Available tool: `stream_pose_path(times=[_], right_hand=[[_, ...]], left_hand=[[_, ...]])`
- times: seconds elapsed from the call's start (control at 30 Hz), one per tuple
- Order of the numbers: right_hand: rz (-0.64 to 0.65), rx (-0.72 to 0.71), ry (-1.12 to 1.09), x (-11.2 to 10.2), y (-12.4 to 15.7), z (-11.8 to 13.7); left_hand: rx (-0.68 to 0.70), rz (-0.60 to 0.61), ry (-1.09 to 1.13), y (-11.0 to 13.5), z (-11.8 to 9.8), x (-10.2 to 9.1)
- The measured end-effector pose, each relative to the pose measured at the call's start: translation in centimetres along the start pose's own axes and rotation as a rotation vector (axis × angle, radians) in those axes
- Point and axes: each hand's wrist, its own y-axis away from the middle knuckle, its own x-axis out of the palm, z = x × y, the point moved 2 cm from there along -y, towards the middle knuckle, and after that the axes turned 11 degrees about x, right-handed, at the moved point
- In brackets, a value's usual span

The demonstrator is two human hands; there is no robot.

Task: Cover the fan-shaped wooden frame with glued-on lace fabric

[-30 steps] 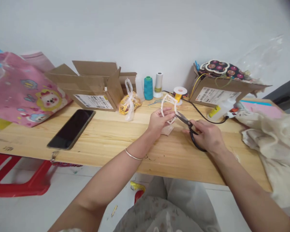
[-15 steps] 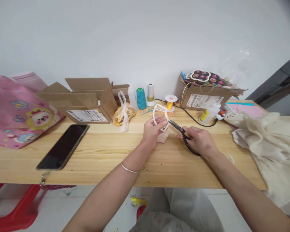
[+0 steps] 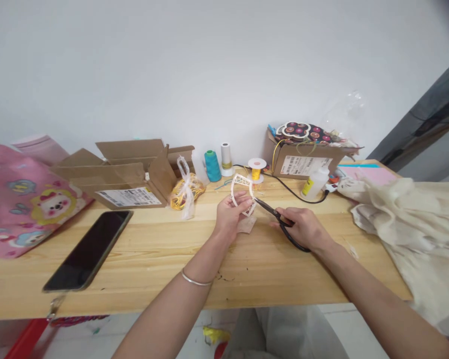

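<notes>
Held upright in my left hand (image 3: pixel 230 214) is a pale openwork frame (image 3: pixel 242 180), curved at its sides, with lattice patterns along its top and bottom edges. The fingers pinch it on its left side. My right hand (image 3: pixel 303 227) is closed around the handles of black scissors (image 3: pixel 273 212). Their tips meet the right edge of the frame; the blades look nearly closed. Under the left hand, a small light piece of paper or fabric (image 3: pixel 247 225) lies on the wooden table (image 3: pixel 164 254).
Behind the hands stand a teal thread cone (image 3: pixel 212 166), a white spool (image 3: pixel 226 157) and a yellow thread spool (image 3: pixel 256 172). Cardboard boxes (image 3: pixel 130 197) line the wall. A glue bottle (image 3: pixel 315 183) and cream cloth (image 3: pixel 407 219) are right; a phone (image 3: pixel 90 249) lies left.
The camera view has tilted up slightly and shifted, so the scene sits lower. Both hands keep their holds, with the scissor tips still at the frame's right edge.
</notes>
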Motion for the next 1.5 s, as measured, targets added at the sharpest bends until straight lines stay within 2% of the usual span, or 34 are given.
stream_pose_path(times=[0.2,0.53,0.87,1.03,1.27,1.5], right_hand=[[0.011,-0.022,-0.077,0.1,0.0,-0.3],[-0.010,0.013,0.135,0.2,0.1,0.0],[-0.026,0.077,-0.069,-0.2,-0.1,-0.6],[-0.018,0.033,0.081,-0.1,-0.1,-0.5],[-0.022,0.120,0.338,0.0,0.1,0.4],[-0.026,0.095,0.387,0.3,0.1,0.5]], left_hand=[[-0.005,0.023,0.000,-0.2,0.2,-0.3],[0.002,-0.039,-0.004,0.1,0.4,-0.1],[0.015,-0.052,-0.005,0.0,0.4,-0.1],[0.034,-0.060,-0.010,0.1,0.3,-0.1],[0.041,-0.080,-0.030,0.1,0.3,0.2],[0.047,-0.095,-0.031,0.1,0.4,0.1]])
